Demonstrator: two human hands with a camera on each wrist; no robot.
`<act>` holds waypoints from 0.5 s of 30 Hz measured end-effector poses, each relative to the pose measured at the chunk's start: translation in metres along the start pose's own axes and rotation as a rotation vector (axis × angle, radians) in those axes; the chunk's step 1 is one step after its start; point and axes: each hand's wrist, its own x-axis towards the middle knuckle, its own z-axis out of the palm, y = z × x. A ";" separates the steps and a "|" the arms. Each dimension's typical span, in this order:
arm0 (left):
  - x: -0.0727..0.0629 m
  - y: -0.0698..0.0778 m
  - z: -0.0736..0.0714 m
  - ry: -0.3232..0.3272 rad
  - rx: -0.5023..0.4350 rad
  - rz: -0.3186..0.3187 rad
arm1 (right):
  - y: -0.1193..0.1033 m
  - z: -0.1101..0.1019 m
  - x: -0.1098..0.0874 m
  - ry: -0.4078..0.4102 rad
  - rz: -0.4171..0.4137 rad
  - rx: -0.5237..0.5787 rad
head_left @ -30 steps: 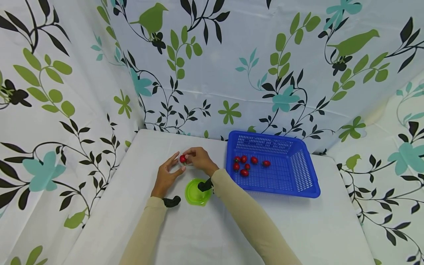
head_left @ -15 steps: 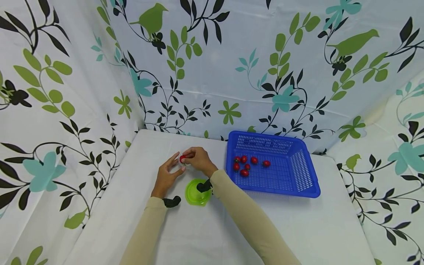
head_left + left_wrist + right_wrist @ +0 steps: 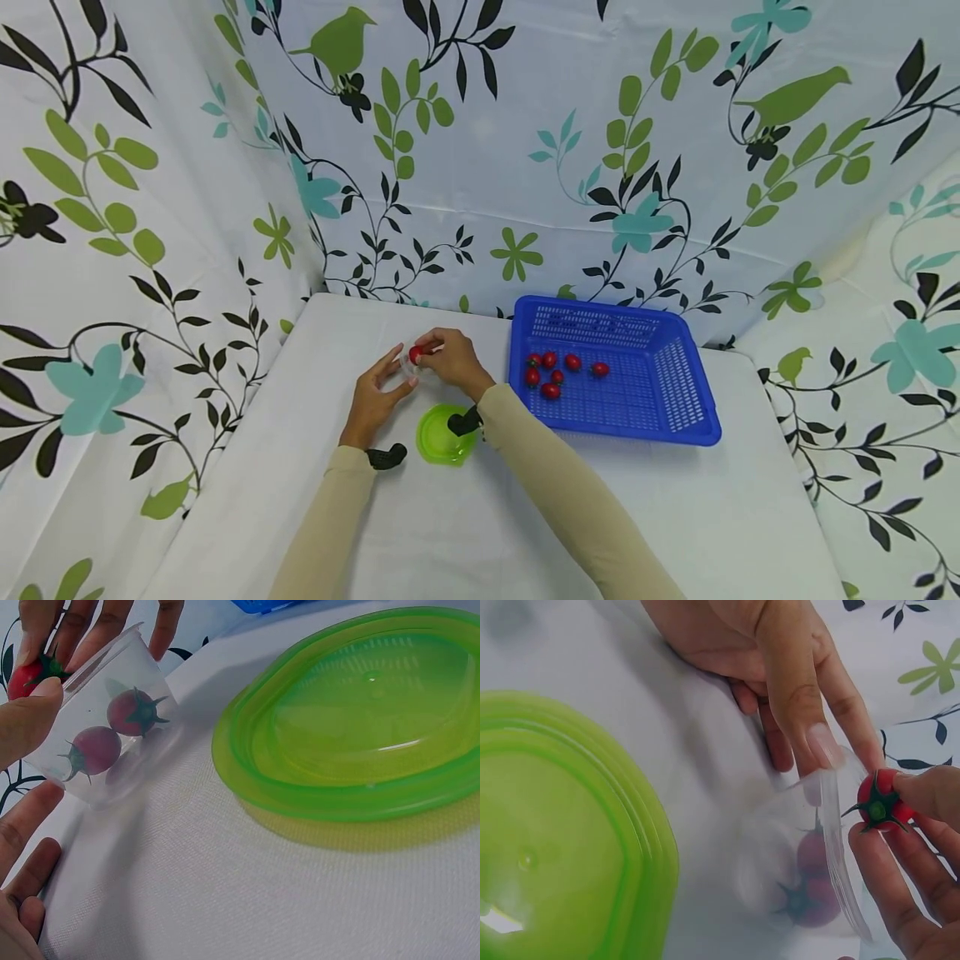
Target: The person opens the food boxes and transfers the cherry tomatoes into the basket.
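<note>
My left hand [image 3: 371,403] holds a small clear plastic container [image 3: 91,711] by its wall, the thumb at the rim and the fingers round the far side. The container is tilted, and two cherry tomatoes [image 3: 96,750] with green stems show through it. At its mouth my right hand [image 3: 454,360] pinches another red cherry tomato [image 3: 886,784] between thumb and fingertips, stem end showing in the right wrist view. A translucent green plastic lid [image 3: 367,720] lies on the table just below the hands, partly under the right wrist in the head view.
A blue perforated plastic basket [image 3: 633,408] stands at the back right of the white-covered table [image 3: 675,517], with several cherry tomatoes [image 3: 573,362] in its left half. Patterned curtains [image 3: 480,150] hang behind and at both sides.
The right hand's fingers have shifted slightly with the tomato at the container's mouth, and a bit more of the clear container shows. The lid and basket stay in place.
</note>
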 end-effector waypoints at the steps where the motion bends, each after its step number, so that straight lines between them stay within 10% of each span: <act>1: 0.000 -0.001 0.000 0.004 0.007 0.004 | 0.000 -0.001 -0.001 0.003 -0.001 0.002; 15: 0.001 -0.003 0.001 -0.001 0.064 -0.010 | -0.005 -0.037 -0.011 0.050 0.001 0.014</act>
